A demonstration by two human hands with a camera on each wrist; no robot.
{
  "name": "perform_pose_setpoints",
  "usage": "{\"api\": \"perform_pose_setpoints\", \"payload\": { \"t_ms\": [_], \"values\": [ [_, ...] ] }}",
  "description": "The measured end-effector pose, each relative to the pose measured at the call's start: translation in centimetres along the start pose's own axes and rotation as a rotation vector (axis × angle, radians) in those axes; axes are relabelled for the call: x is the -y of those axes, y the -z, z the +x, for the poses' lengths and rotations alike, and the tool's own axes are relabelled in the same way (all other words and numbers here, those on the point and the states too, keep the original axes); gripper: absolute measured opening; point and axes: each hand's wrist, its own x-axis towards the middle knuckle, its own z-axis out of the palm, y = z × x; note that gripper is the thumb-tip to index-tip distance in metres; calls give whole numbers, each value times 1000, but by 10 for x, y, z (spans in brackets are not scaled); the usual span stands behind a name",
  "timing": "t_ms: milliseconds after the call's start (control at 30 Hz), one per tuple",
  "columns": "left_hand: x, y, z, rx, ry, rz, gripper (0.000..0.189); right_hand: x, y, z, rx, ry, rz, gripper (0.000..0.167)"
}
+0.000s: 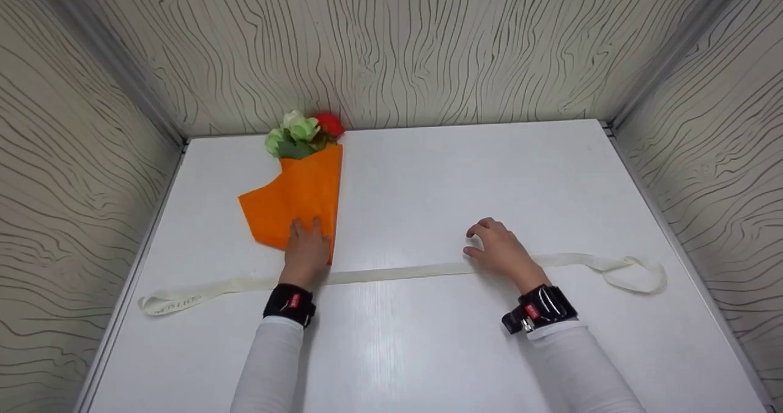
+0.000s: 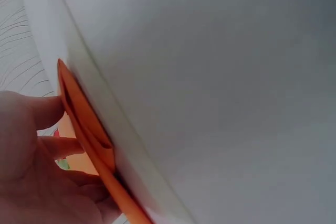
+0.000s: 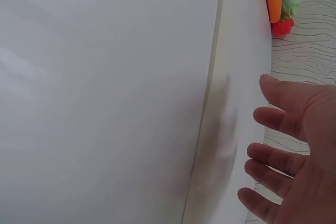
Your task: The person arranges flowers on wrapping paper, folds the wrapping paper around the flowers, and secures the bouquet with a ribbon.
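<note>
White sleeves (image 1: 266, 364) come in from the near edge, ending at black wrist cameras (image 1: 289, 303) strapped above two bare hands. The left hand (image 1: 306, 251) rests over the narrow lower end of an orange-wrapped bouquet (image 1: 300, 183), index and middle fingers extended along the wrapping, thumb at its edge; I cannot tell whether it pinches or merely presses. The right hand (image 1: 501, 254) holds nothing, its fingers parted and loosely bent above the tabletop (image 1: 428, 186).

A cream ribbon (image 1: 397, 273) runs crosswise below the bouquet's tip and passes beneath both wrists. Its left end is twisted, showing printed letters, and its right end curls into a loop. The bouquet lies left of centre, pale green-white flowers (image 1: 300, 125) and a red flower (image 1: 330, 125) poking from its top toward the wood-grain-patterned wall (image 1: 404, 46).

The wrapping's side flares out wide and looks unfastened, so it could well spring open if the left hand lifted. A hard squeeze might crease that thin tip. With the ribbon so close under both wrists, a dragging sleeve or strap could pull it askew, and the right-hand loop might tighten into a snarl if tugged.
</note>
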Motion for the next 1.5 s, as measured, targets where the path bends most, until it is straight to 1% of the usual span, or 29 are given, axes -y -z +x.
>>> {"api": "perform_pose_setpoints", "payload": {
  "t_ms": [100,233,367,567,667,767,900,967,1033,1133,1233,1300,1400,1500],
  "values": [
    [-3,0,0,38,6,-34,55,3,-3,1,6,7,-1,31],
    [-17,-5,0,70,5,-34,57,13,-9,4,20,21,9,32],
    [-38,-12,-1,65,-6,-12,59,27,-16,10,20,34,4,33],
    [-73,-21,-4,69,-43,-24,58,46,-29,21,4,60,-26,37],
    [-89,-26,-5,66,-54,-24,58,54,-36,26,-6,59,-33,37],
    [-105,-33,-6,33,-99,-20,58,60,-43,31,-51,47,-42,34],
    [-122,-38,-8,3,-198,50,56,71,-52,37,-127,30,-93,29],
    [-126,-39,-10,2,-245,115,56,77,-55,40,-148,8,-112,28],
    [-126,-39,-11,0,-270,141,55,82,-59,42,-172,-20,-112,27],
    [-122,-39,-11,-21,-258,134,53,90,-62,45,-208,-64,-78,25],
    [-117,-39,-11,-55,-244,122,53,97,-64,49,-235,-104,-20,23],
    [-115,-39,-10,-65,-244,131,53,102,-64,51,-224,-128,42,24],
    [-112,-38,-10,-59,-257,151,57,108,-62,54,-176,-152,152,29],
    [-110,-35,-10,-23,-236,86,58,112,-59,58,-118,-171,277,32]
  ]
}}
